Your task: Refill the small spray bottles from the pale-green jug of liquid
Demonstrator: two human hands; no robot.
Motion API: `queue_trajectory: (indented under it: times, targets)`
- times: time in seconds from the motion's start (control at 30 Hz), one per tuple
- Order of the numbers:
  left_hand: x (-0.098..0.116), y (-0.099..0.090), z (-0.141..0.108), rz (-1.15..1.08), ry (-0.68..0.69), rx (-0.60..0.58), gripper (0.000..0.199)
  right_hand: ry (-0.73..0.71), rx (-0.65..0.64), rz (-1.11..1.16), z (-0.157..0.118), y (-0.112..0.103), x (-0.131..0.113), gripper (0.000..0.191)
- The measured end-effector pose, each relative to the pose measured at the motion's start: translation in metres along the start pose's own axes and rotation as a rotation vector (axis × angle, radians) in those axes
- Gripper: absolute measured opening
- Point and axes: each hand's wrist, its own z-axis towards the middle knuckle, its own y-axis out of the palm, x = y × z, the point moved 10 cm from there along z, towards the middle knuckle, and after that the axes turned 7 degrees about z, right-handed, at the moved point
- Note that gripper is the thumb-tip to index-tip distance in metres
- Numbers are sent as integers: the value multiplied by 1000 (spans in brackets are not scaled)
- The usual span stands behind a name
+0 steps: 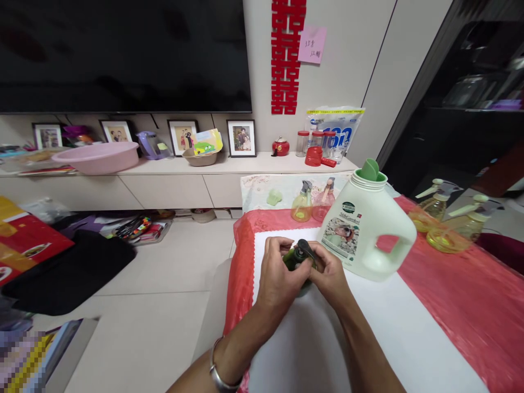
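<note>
Both my hands are wrapped round a small dark green pump bottle with a black pump head, held over the white mat. My left hand grips its left side, thumb near the neck. On the other side, my right hand closes on it with its fingers close to the pump head. Most of the bottle is hidden by my fingers. Just right of my hands stands a large pale green jug with a handle, a printed label and a green scoop-like piece in its open mouth.
Behind my hands stand a yellow spray bottle and a pink spray bottle. More yellow spray bottles are at the right on the red plastic cover. A low cabinet holds a pink basin, picture frames and jars.
</note>
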Motion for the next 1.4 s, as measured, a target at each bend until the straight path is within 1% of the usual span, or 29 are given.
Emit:
queue_trajectory:
  times: [0.07,0.13,0.27,0.37,0.43,0.5,0.57,0.73,0.8,0.9,1.0,1.1,1.23,1.3,1.4]
  targets:
    - [3,0,2,39,17,-12,27,-8,29,-5,0,-2,1,28]
    - [8,-1,3,69,51,-21,21,-8,32,-7,0,-3,0,30]
    - [15,-2,3,60,98,-40,19,13,-57,-4,0,5,-6,40]
    - [17,-1,1,69,124,-33,23,22,-101,-10,0,8,-9,37]
    - [12,-1,0,46,86,-18,30,14,-90,-14,1,6,-8,33]
    - [5,-1,0,4,19,-10,37,0,-60,-16,1,4,-6,30]
    - [1,0,0,-2,-20,-8,35,-14,-26,-15,1,1,-3,29]
    - [9,-3,1,58,30,29,25,-13,24,1,1,-1,0,28]
    - [11,-4,1,72,50,36,22,4,6,8,1,1,-2,30]
    - [13,-6,0,96,78,48,19,29,-68,15,0,6,-5,37]
    - [14,-6,-1,119,110,60,21,33,-104,11,0,7,-6,35]
    - [13,-6,-1,129,120,67,22,16,-86,9,1,5,-4,32]
    - [8,-5,-1,111,79,81,28,-3,-51,17,2,3,-2,28]
    - [8,-4,-2,103,84,75,24,-9,-27,27,2,2,-2,26]
    - [11,-3,-5,117,149,70,14,-17,18,35,2,1,0,24]
